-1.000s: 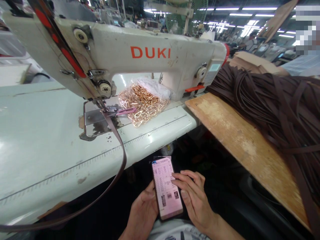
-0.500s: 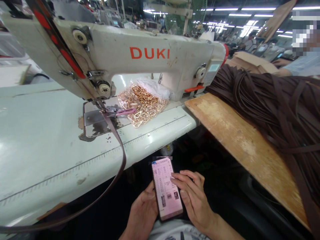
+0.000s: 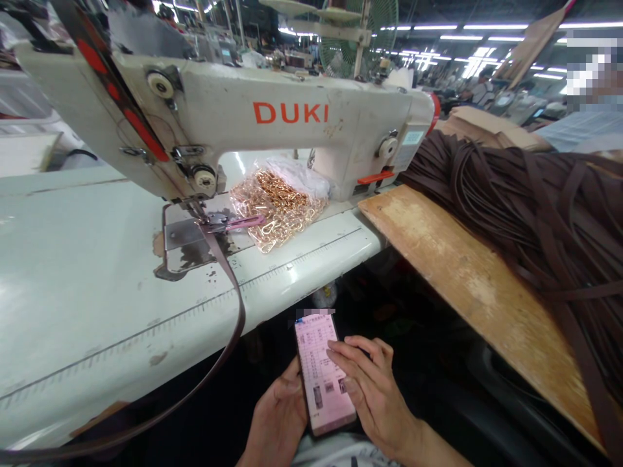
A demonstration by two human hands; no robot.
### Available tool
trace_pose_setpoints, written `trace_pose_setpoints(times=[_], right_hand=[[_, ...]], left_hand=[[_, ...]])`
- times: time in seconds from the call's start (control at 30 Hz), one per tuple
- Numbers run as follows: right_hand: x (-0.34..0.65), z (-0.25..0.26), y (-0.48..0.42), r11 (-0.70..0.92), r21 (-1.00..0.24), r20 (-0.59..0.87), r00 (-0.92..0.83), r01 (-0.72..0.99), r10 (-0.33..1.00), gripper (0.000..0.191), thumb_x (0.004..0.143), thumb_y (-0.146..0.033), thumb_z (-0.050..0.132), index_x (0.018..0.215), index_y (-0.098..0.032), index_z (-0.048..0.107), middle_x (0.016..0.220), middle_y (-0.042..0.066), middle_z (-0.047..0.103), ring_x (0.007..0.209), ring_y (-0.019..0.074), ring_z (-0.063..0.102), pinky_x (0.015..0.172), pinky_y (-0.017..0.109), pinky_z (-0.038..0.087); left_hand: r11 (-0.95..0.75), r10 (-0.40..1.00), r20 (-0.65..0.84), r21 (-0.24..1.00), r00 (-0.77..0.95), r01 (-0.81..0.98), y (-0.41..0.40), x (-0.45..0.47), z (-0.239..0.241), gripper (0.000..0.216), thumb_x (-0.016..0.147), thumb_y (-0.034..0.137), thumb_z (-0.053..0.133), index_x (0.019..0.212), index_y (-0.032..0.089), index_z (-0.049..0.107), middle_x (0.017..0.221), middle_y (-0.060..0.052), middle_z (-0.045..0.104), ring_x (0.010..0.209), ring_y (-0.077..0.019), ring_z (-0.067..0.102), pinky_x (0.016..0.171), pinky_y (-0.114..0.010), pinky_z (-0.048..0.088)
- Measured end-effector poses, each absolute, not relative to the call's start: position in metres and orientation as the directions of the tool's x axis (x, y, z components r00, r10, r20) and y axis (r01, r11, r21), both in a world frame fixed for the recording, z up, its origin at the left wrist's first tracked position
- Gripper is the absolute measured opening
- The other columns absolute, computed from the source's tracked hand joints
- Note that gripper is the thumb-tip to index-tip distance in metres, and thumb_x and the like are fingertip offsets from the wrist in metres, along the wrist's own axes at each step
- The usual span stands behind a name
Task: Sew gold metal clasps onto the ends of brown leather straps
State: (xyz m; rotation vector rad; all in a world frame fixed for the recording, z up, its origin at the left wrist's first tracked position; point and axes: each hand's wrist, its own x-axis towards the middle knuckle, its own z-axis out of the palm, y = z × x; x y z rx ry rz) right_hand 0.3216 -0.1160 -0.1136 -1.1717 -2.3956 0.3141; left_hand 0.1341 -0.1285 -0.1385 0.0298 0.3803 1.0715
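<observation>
In my lap, below the front edge of the sewing table, my left hand (image 3: 280,410) holds a smartphone (image 3: 318,363) by its left side and lower back. A pinkish page with a table, small print and little pictures fills the screen. My right hand (image 3: 372,389) lies over the screen's right side, its fingers stretched out, holding nothing. Fingertips are at or just above the glass; contact cannot be made out. Up on the table, a dark brown strap (image 3: 238,305) runs from under the sewing machine's (image 3: 277,117) presser foot and droops over the edge to the left.
Pink-handled thread snips (image 3: 243,222) lie by the needle, beside a clear bag of gold-coloured metal clasps (image 3: 280,211). At right, a wooden board (image 3: 452,259) carries a large pile of brown straps (image 3: 516,201). A person's light blue sleeve (image 3: 588,126) shows behind it.
My right hand's fingers have shifted slightly left across the phone screen. The view has tilted a little, so the machine sits lower. My left hand keeps its hold on the phone.
</observation>
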Motion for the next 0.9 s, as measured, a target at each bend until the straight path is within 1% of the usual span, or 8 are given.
trace_pose_setpoints(times=[0.2,0.3,0.4,0.53,0.67,0.9], right_hand=[[0.3196,-0.1137,-0.1141,0.619,-0.368,0.308,-0.537,0.694,0.786,0.043,0.097,-0.020,0.039,0.140,-0.020,0.043,0.133,0.006,0.054,0.122,0.0262,0.042,0.096,0.045,0.031],[0.3197,-0.1138,-0.1145,0.614,-0.378,0.299,-0.537,0.693,0.789,0.042,0.098,-0.021,0.038,0.140,-0.021,0.042,0.135,0.005,0.052,0.122,0.0261,0.041,0.097,0.045,0.029],[0.3208,-0.1150,-0.1158,0.602,-0.391,0.294,-0.525,0.696,0.798,0.044,0.098,-0.020,0.036,0.142,-0.021,0.038,0.136,0.004,0.051,0.124,0.0262,0.038,0.098,0.046,0.027],[0.3221,-0.1162,-0.1170,0.590,-0.404,0.283,-0.518,0.699,0.807,0.046,0.099,-0.019,0.035,0.144,-0.021,0.034,0.137,0.004,0.049,0.125,0.0262,0.036,0.099,0.046,0.025],[0.3224,-0.1156,-0.1168,0.587,-0.410,0.275,-0.519,0.698,0.809,0.045,0.098,-0.018,0.036,0.143,-0.021,0.036,0.137,0.003,0.049,0.125,0.0261,0.036,0.099,0.046,0.025],[0.3222,-0.1143,-0.1171,0.611,-0.396,0.272,-0.548,0.685,0.791,0.043,0.098,-0.018,0.037,0.141,-0.020,0.040,0.139,0.003,0.048,0.125,0.0252,0.036,0.099,0.044,0.024]], left_hand=[[0.485,0.863,-0.277,0.214,0.423,-0.848,-0.1284,0.1337,-0.1381,0.048,0.078,0.014,0.044,0.123,0.016,0.060,0.112,-0.010,0.065,0.110,-0.0320,0.056,0.098,-0.049,0.037],[0.494,0.858,-0.286,0.224,0.427,-0.840,-0.1288,0.1339,-0.1379,0.049,0.077,0.015,0.044,0.124,0.017,0.060,0.113,-0.010,0.065,0.109,-0.0325,0.057,0.098,-0.050,0.037],[0.491,0.855,-0.312,0.231,0.414,-0.840,-0.1287,0.1342,-0.1374,0.049,0.077,0.016,0.044,0.123,0.017,0.060,0.111,-0.009,0.066,0.110,-0.0332,0.056,0.098,-0.051,0.036],[0.494,0.856,-0.304,0.235,0.419,-0.837,-0.1288,0.1347,-0.1369,0.048,0.077,0.016,0.045,0.123,0.015,0.060,0.111,-0.010,0.066,0.112,-0.0327,0.055,0.099,-0.049,0.036],[0.487,0.854,-0.329,0.229,0.404,-0.843,-0.1297,0.1348,-0.1372,0.047,0.077,0.015,0.045,0.122,0.015,0.061,0.111,-0.010,0.066,0.113,-0.0316,0.054,0.099,-0.047,0.036],[0.499,0.855,-0.285,0.222,0.434,-0.838,-0.1299,0.1340,-0.1408,0.049,0.078,0.014,0.045,0.124,0.015,0.059,0.114,-0.009,0.065,0.115,-0.0305,0.053,0.100,-0.045,0.036]])
